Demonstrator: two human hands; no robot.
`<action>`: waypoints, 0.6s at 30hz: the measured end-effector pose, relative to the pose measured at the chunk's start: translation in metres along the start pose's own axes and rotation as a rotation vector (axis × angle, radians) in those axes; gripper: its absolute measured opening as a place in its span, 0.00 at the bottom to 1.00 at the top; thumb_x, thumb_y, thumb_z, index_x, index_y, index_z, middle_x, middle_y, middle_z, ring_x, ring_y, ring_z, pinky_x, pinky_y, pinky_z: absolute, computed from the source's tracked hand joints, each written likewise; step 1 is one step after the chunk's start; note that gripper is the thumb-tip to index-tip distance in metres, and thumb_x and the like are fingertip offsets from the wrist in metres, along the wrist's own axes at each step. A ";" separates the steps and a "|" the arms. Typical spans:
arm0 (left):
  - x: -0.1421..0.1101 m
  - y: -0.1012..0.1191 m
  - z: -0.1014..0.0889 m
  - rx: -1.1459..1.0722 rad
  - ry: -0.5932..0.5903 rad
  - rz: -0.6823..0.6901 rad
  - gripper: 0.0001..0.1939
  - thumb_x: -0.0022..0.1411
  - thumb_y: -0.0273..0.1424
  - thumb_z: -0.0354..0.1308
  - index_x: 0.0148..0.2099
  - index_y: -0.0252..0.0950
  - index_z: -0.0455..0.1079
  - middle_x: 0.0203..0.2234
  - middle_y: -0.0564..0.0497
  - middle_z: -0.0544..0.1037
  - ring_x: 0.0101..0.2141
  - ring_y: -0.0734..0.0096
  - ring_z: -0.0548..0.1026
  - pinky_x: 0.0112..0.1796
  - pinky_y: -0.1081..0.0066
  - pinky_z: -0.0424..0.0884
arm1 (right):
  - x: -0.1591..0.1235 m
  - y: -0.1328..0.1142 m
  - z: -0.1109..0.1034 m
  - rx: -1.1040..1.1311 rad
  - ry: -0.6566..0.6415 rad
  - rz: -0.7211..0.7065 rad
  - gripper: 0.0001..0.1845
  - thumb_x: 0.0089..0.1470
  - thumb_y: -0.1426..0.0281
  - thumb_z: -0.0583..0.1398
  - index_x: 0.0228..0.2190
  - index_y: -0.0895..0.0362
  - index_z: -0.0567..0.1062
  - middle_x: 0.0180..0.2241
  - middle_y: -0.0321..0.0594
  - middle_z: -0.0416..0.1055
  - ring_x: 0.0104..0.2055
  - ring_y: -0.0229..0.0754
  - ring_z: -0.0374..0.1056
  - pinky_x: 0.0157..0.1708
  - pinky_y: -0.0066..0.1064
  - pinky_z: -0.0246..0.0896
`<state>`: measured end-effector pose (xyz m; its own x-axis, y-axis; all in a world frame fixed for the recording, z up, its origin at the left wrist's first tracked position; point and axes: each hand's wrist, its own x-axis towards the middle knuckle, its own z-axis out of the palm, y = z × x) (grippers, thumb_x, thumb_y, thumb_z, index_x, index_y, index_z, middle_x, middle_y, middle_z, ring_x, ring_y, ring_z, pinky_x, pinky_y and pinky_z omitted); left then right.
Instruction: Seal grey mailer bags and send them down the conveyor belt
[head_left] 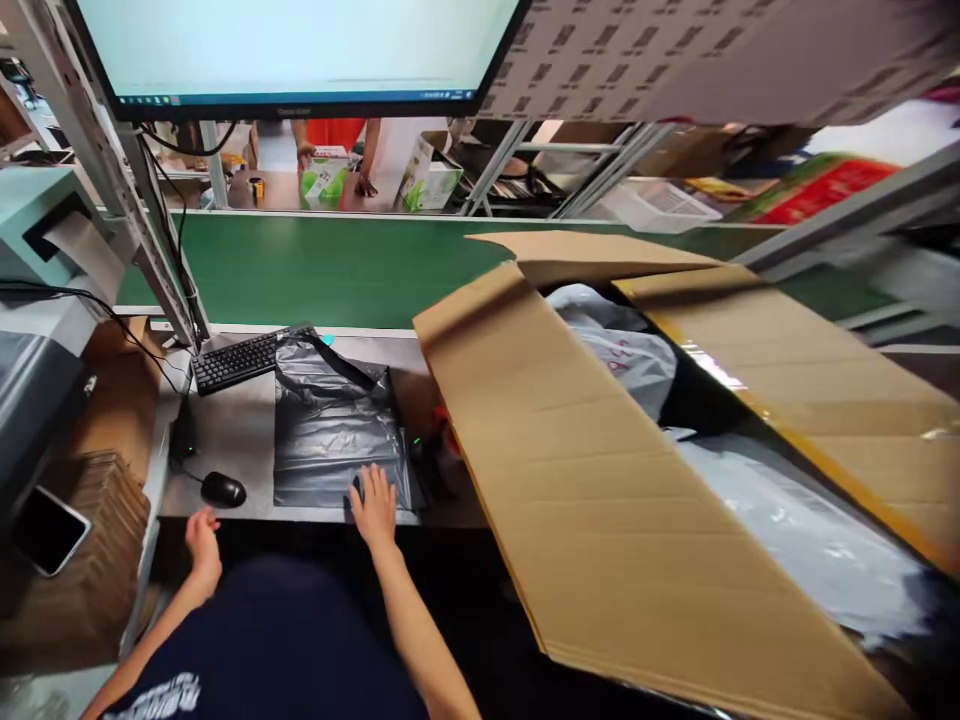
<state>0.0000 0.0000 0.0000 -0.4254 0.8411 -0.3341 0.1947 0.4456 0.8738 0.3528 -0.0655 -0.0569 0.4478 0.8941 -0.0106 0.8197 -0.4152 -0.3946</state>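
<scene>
My right hand (375, 507) lies on the lower right part of a grey plastic mailer bag (334, 440), its fingers stretched out. A small dark patch shows beside its fingers; I cannot make out what it is. The bag lies flat on the worktable, its top creased and a dark strip across it. My left hand (203, 545) hovers at the table's front edge, just below a black computer mouse (223, 489). Its fingers are curled in, and nothing shows in them. A black keyboard (236, 362) sits at the bag's upper left, partly under it.
At right stands a large open cardboard box (600, 480) holding plastic-wrapped items (802, 530). A green conveyor belt (330, 270) runs behind the table, below a monitor (300, 55). A phone (51, 530) rests on stacked cardboard (112, 530) at left. Across the belt, another person's hands touch a green-white box (324, 180).
</scene>
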 end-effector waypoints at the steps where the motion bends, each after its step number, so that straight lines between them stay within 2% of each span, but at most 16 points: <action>1: -0.005 0.003 0.015 0.012 -0.098 0.032 0.21 0.69 0.48 0.57 0.42 0.35 0.78 0.35 0.48 0.81 0.36 0.62 0.80 0.42 0.58 0.80 | -0.001 0.008 -0.004 -0.038 -0.052 0.005 0.33 0.70 0.59 0.50 0.70 0.58 0.65 0.74 0.54 0.55 0.78 0.59 0.48 0.74 0.62 0.46; 3: -0.016 0.014 0.053 0.117 -0.370 0.219 0.19 0.66 0.47 0.58 0.43 0.37 0.81 0.40 0.45 0.84 0.43 0.56 0.82 0.49 0.55 0.79 | -0.004 0.015 -0.009 -0.101 -0.143 0.004 0.33 0.70 0.59 0.51 0.71 0.57 0.63 0.75 0.53 0.53 0.78 0.59 0.48 0.74 0.60 0.46; 5: -0.026 0.027 0.095 0.374 -0.615 0.526 0.22 0.66 0.44 0.58 0.56 0.39 0.80 0.58 0.42 0.81 0.60 0.49 0.75 0.62 0.49 0.71 | -0.009 0.012 -0.012 -0.148 -0.194 -0.003 0.33 0.70 0.59 0.52 0.71 0.57 0.63 0.76 0.53 0.52 0.78 0.61 0.48 0.73 0.59 0.47; 7: -0.034 0.037 0.131 0.717 -0.730 0.812 0.29 0.69 0.42 0.56 0.70 0.41 0.69 0.72 0.42 0.66 0.72 0.45 0.59 0.70 0.38 0.55 | -0.012 0.006 -0.016 -0.173 -0.202 -0.016 0.32 0.70 0.59 0.53 0.70 0.56 0.65 0.75 0.54 0.54 0.76 0.62 0.52 0.71 0.57 0.52; 9: -0.038 0.037 0.153 0.984 -0.729 0.944 0.33 0.71 0.40 0.55 0.76 0.42 0.60 0.76 0.43 0.56 0.76 0.41 0.49 0.70 0.30 0.47 | -0.011 0.004 -0.021 -0.168 -0.193 -0.038 0.31 0.70 0.59 0.53 0.68 0.57 0.68 0.71 0.56 0.61 0.72 0.62 0.60 0.67 0.53 0.59; 12: -0.038 0.019 0.158 1.171 -0.699 1.017 0.35 0.73 0.40 0.53 0.78 0.43 0.54 0.77 0.43 0.52 0.76 0.41 0.48 0.70 0.30 0.49 | 0.007 0.010 -0.028 -0.110 -0.180 -0.069 0.30 0.70 0.59 0.53 0.66 0.57 0.70 0.65 0.56 0.71 0.64 0.57 0.69 0.62 0.47 0.66; 16: -0.037 -0.011 0.143 1.205 -0.629 1.120 0.36 0.73 0.42 0.54 0.78 0.48 0.52 0.77 0.44 0.53 0.75 0.42 0.51 0.70 0.33 0.52 | 0.059 0.016 -0.030 -0.030 -0.122 -0.167 0.29 0.69 0.60 0.53 0.66 0.55 0.70 0.67 0.52 0.68 0.69 0.56 0.64 0.66 0.47 0.62; 18: -0.034 -0.012 0.141 1.179 -0.572 1.161 0.36 0.73 0.42 0.54 0.79 0.49 0.50 0.77 0.44 0.54 0.76 0.43 0.50 0.70 0.34 0.51 | 0.090 0.009 -0.029 0.002 -0.111 -0.212 0.29 0.69 0.60 0.54 0.66 0.57 0.70 0.69 0.53 0.66 0.71 0.56 0.61 0.69 0.48 0.59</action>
<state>0.1369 0.0090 -0.0486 0.6746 0.7344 -0.0748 0.7374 -0.6658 0.1140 0.4111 0.0062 -0.0351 0.2234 0.9743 -0.0286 0.8906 -0.2160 -0.4003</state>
